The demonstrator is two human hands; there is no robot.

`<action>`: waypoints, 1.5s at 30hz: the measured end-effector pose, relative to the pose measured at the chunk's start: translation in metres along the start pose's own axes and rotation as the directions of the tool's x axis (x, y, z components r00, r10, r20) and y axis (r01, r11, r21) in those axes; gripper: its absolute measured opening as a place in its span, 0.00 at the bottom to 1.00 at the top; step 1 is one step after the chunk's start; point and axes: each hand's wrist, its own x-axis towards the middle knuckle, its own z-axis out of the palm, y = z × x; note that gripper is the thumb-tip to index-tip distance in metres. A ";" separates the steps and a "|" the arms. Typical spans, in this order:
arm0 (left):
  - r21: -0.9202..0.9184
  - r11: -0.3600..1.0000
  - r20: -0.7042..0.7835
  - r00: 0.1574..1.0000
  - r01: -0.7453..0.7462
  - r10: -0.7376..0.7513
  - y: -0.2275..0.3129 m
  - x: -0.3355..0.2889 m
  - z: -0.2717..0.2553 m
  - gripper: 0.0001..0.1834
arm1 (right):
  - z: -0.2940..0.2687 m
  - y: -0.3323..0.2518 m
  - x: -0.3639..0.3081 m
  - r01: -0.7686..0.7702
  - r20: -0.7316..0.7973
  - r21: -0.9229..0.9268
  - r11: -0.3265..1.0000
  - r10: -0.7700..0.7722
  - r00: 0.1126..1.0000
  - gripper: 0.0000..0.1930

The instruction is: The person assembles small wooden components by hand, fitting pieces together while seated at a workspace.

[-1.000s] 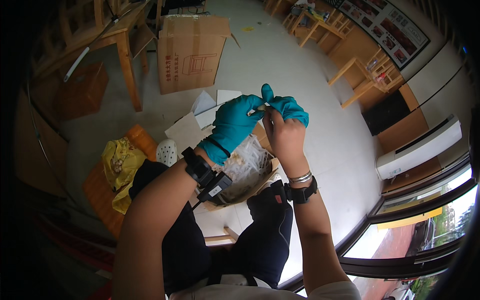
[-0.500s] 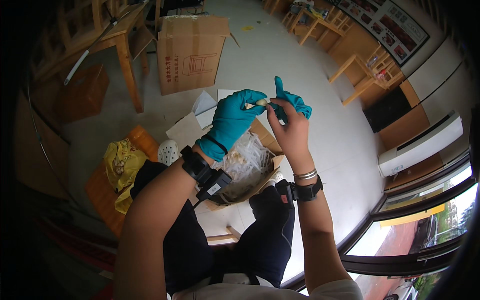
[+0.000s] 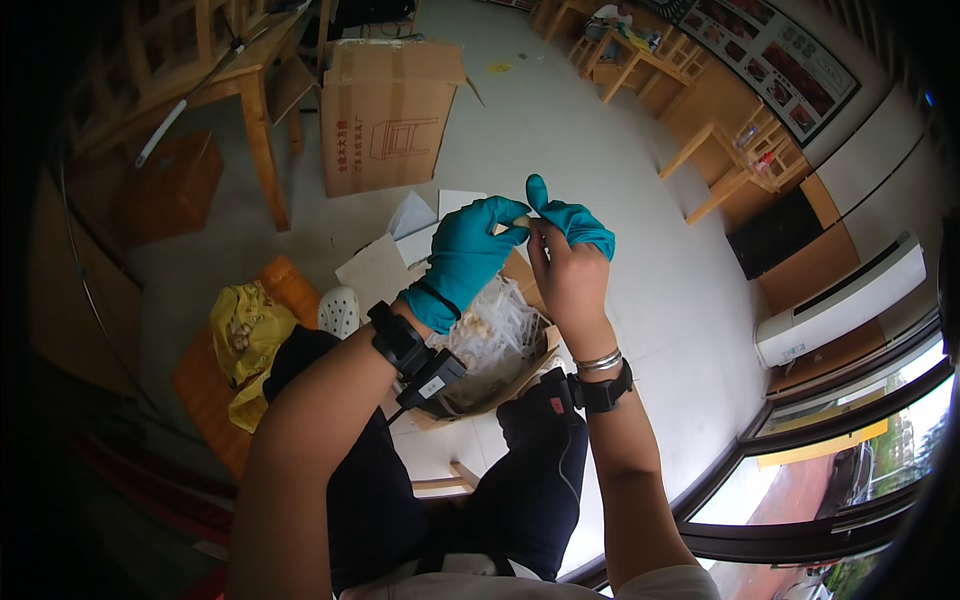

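Observation:
My left hand (image 3: 470, 245), in a teal rubber glove, pinches a small pale piece that looks like a garlic clove (image 3: 521, 222). At the clove's right side, my right hand (image 3: 572, 270) has its bare thumb and index finger closed together, touching or nearly touching it. A second teal glove (image 3: 578, 226) is bunched at the far side of my right hand, one glove finger sticking up. Whether it covers my other fingers cannot be made out. Below both hands stands an open cardboard box (image 3: 548, 345) lined with clear plastic (image 3: 500, 315), with pale bits inside.
To the left, a yellow plastic bag (image 3: 240, 325) with small round pale items rests on an orange-brown wooden surface (image 3: 200, 385). A large cardboard carton (image 3: 390, 130) stands ahead, near a wooden table (image 3: 255, 140). A white air conditioner (image 3: 840, 305) is at the right.
Both hands have come slightly lower and closer together. My right thumb and index finger have closed in toward the clove, and the hand has turned, showing more of its back.

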 end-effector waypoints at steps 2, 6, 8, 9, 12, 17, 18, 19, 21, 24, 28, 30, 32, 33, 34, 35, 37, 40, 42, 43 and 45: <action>-0.001 1.000 -0.008 1.000 -0.014 0.014 0.000 0.000 0.001 0.11 | -0.001 -0.001 -0.001 0.012 0.037 -0.061 0.998 -0.010 0.999 0.06; -0.041 0.999 0.004 1.000 0.011 -0.011 -0.001 0.000 0.001 0.10 | 0.004 0.001 -0.001 0.029 -0.015 -0.078 0.997 -0.030 0.999 0.05; -0.050 0.999 0.002 1.000 0.001 -0.001 -0.003 0.001 0.001 0.10 | 0.008 0.004 0.001 0.026 -0.086 -0.027 0.999 -0.028 0.996 0.05; -0.055 0.998 0.001 1.000 -0.004 0.004 -0.004 0.001 0.001 0.10 | 0.008 0.004 0.001 -0.003 -0.063 0.002 1.000 0.003 0.998 0.05; -0.101 0.994 -0.001 1.000 -0.030 0.030 -0.009 0.001 0.002 0.10 | 0.008 0.006 0.000 -0.090 -0.008 0.096 0.991 0.091 0.996 0.04; -0.157 0.988 0.016 1.000 -0.014 0.017 -0.009 0.002 0.004 0.10 | 0.020 0.020 -0.007 -0.250 0.029 0.354 0.901 0.257 0.966 0.04; -0.184 0.983 0.024 1.000 -0.001 0.006 -0.007 0.003 0.005 0.10 | 0.022 0.022 -0.008 -0.362 0.104 0.446 0.819 0.355 0.929 0.05; -0.237 0.971 0.028 0.999 0.021 -0.014 -0.009 0.003 0.007 0.10 | 0.022 0.023 -0.009 -0.467 0.187 0.522 0.714 0.438 0.879 0.06; -0.330 0.942 0.035 0.998 0.065 -0.057 -0.013 0.002 0.006 0.10 | 0.018 0.015 -0.004 -0.600 0.352 0.616 0.510 0.503 0.789 0.08; -0.081 0.990 -0.044 0.993 -0.117 0.113 -0.012 0.002 0.001 0.11 | 0.013 0.008 0.000 -0.684 0.517 0.666 0.299 0.476 0.712 0.10; -0.133 0.988 0.015 0.997 -0.072 0.075 -0.020 0.003 0.004 0.11 | 0.015 0.010 0.000 -0.703 0.598 0.706 0.086 0.458 0.658 0.09; -0.116 0.990 0.008 0.997 -0.081 0.082 -0.011 0.003 0.005 0.11 | 0.008 0.009 0.000 -0.697 0.608 0.716 0.036 0.459 0.648 0.08; -0.060 0.994 0.038 0.995 -0.088 0.091 -0.010 0.005 0.003 0.12 | 0.003 0.008 0.002 -0.683 0.591 0.728 0.053 0.455 0.666 0.08; -0.030 0.995 0.052 0.994 -0.093 0.095 -0.009 0.006 0.002 0.13 | 0.003 0.009 0.002 -0.667 0.568 0.739 0.101 0.439 0.696 0.09; -0.024 0.996 0.062 0.994 -0.091 0.092 -0.009 0.006 0.000 0.13 | 0.001 0.010 0.002 -0.674 0.577 0.732 0.103 0.434 0.692 0.09; -0.024 0.996 0.074 0.993 -0.090 0.091 -0.009 0.006 -0.001 0.13 | -0.001 0.011 0.002 -0.682 0.583 0.723 0.109 0.432 0.688 0.10; -0.027 0.995 0.101 0.990 -0.100 0.102 -0.008 0.006 -0.001 0.14 | -0.001 0.013 0.000 -0.682 0.584 0.722 0.113 0.430 0.689 0.11; -0.073 0.990 0.133 0.983 -0.119 0.128 -0.007 0.006 0.000 0.15 | -0.001 0.017 -0.002 -0.668 0.566 0.736 0.110 0.443 0.696 0.11; -0.130 0.985 0.129 0.983 -0.111 0.127 -0.007 0.005 0.001 0.16 | -0.001 0.016 -0.002 -0.667 0.562 0.738 0.100 0.457 0.690 0.11; -0.112 0.989 0.153 0.982 -0.097 0.114 -0.008 0.005 0.000 0.15 | -0.001 0.016 -0.002 -0.670 0.562 0.735 0.104 0.461 0.687 0.11; -0.079 0.994 0.201 0.976 -0.073 0.088 -0.008 0.006 -0.003 0.16 | -0.002 0.017 -0.003 -0.677 0.560 0.728 0.112 0.472 0.681 0.11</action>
